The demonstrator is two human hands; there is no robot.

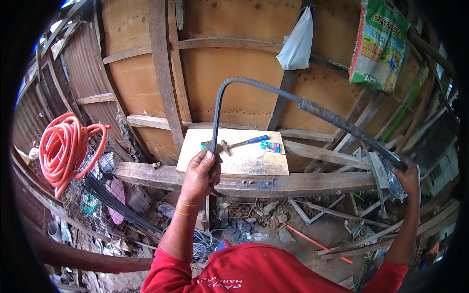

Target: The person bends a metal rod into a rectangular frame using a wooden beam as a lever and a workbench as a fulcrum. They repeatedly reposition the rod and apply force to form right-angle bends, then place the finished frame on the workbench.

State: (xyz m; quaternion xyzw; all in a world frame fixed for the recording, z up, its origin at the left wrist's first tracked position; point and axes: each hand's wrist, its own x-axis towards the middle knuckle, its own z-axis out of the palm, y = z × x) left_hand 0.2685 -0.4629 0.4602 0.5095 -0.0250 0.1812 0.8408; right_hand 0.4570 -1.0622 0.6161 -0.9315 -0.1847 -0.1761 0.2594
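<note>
A dark ribbed steel bar is held up in front of me, bent near its top left. My left hand is closed around its upright left part. Toward the right the bar meets a thicker, worn dark pipe-like sleeve, which slopes down to my right hand. That hand is closed around the sleeve's far end. Behind the bar a light wooden board carries a claw hammer with a blue handle and a small blue packet. A blue-and-black item is partly hidden behind my left hand.
A thick timber beam runs under the board. An orange-red hose coil hangs at left above a wire cage. A white bag and green sack hang on the wall. An orange rod lies among rubble.
</note>
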